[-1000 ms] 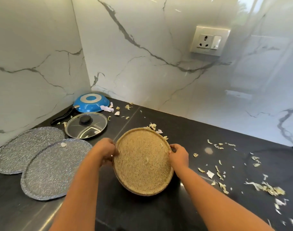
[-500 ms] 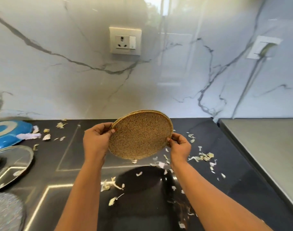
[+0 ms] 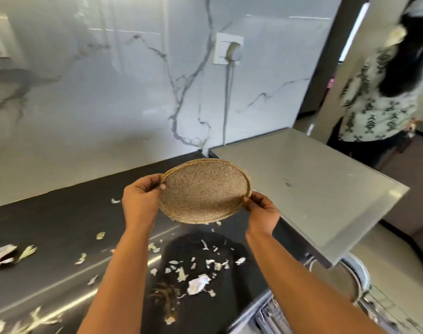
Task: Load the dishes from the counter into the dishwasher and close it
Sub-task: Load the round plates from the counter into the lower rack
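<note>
Head cam has both hands, left hand [image 3: 140, 201] and right hand [image 3: 262, 210], pinching the speckled plate [image 3: 204, 192] by its rim above the counter [image 3: 49, 227], so probably next it goes down right into the dishwasher rack [image 3: 273, 314].

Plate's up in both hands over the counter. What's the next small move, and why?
Probably carry the plate right and down toward the rack at the lower right. The left hand and right hand grip opposite rims, holding it tilted clear of the counter, with scraps lying below it. The rack looks open, though only a blurred corner shows.
</note>
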